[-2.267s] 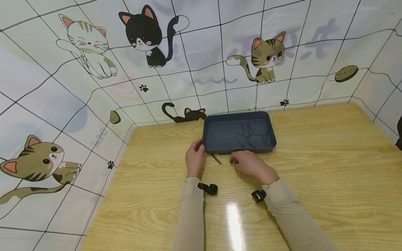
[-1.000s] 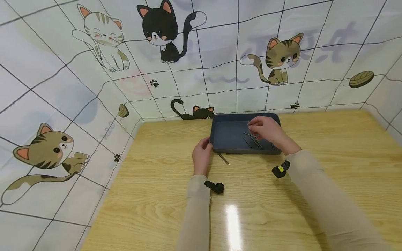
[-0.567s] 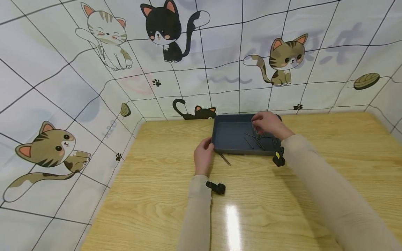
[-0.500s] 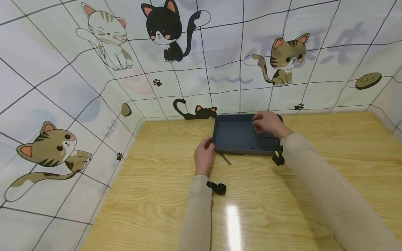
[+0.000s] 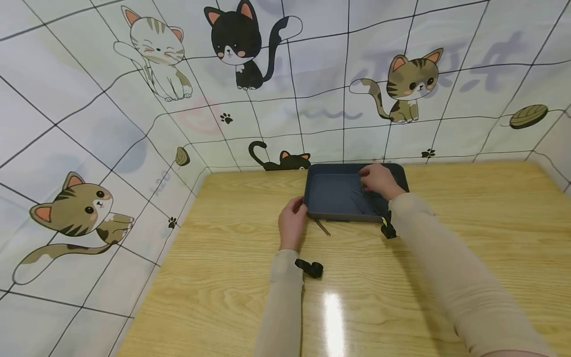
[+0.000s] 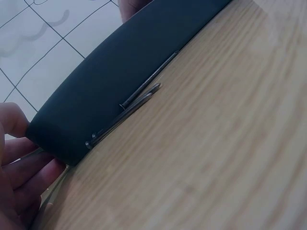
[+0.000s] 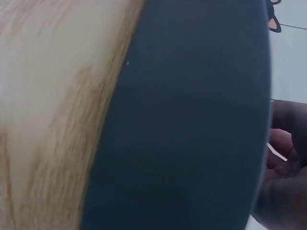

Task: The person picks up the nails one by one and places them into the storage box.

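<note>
A dark blue-grey rectangular tray [image 5: 327,191] lies near the back of the wooden table. My left hand [image 5: 292,225] grips its near left corner, thumb at the rim and fingers around the outer wall. Inside the tray, my right hand [image 5: 378,179] bends low over the right half, its fingertips pinching a thin nail. Several dark nails [image 5: 357,204] lie on the tray floor beneath and beside that hand. Outside, loose nails [image 6: 122,117] lie along the front wall in the left wrist view. In the right wrist view, the tray's wall hides the right fingertips.
The pale wooden table [image 5: 232,277] reaches back to a tile-patterned wall covering [image 5: 321,114] printed with cats. A small black camera [image 5: 311,268] sits on the left wrist, another [image 5: 388,229] on the right, which overlaps the tray's near edge.
My right hand has gone from the table in front of the tray to inside it, then dipped lower among the nails. The left hand has kept its grip on the corner.
</note>
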`<act>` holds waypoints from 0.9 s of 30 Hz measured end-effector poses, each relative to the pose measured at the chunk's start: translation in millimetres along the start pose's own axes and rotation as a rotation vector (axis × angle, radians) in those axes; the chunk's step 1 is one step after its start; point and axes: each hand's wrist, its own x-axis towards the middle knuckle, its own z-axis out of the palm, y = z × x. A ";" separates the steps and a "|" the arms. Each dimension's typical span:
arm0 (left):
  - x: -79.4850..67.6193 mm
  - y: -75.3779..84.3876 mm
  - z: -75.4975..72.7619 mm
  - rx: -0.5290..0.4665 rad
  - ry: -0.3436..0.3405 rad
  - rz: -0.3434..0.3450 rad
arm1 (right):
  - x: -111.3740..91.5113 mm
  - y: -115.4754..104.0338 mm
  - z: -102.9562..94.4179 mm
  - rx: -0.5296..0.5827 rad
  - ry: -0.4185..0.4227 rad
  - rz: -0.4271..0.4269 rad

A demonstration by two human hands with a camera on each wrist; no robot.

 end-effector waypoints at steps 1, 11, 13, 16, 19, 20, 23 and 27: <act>0.2 0.0 -0.6 0.001 0.003 0.000 | 0.2 -1.4 1.3 -0.013 -0.001 -0.010; 0.0 0.1 -1.0 0.004 0.016 0.013 | 1.0 -9.6 9.9 -0.143 0.029 -0.004; -0.6 0.5 -0.7 0.006 0.022 0.013 | 1.1 -9.5 11.2 -0.164 0.035 0.003; -1.5 1.1 -0.4 0.007 0.028 0.014 | 1.5 -8.9 13.6 -0.187 0.050 0.004; -1.4 1.2 -0.5 0.007 0.028 0.015 | 2.4 -8.1 16.4 -0.208 0.068 0.001; -1.2 1.1 -0.6 0.005 0.027 0.017 | 2.8 -7.5 17.3 -0.216 0.074 -0.001; -0.5 1.0 -0.6 0.000 0.021 0.019 | 4.1 -6.2 19.8 -0.239 0.088 -0.007; 0.2 1.1 -0.9 0.003 0.021 0.022 | 5.3 -6.8 21.7 -0.258 0.088 -0.008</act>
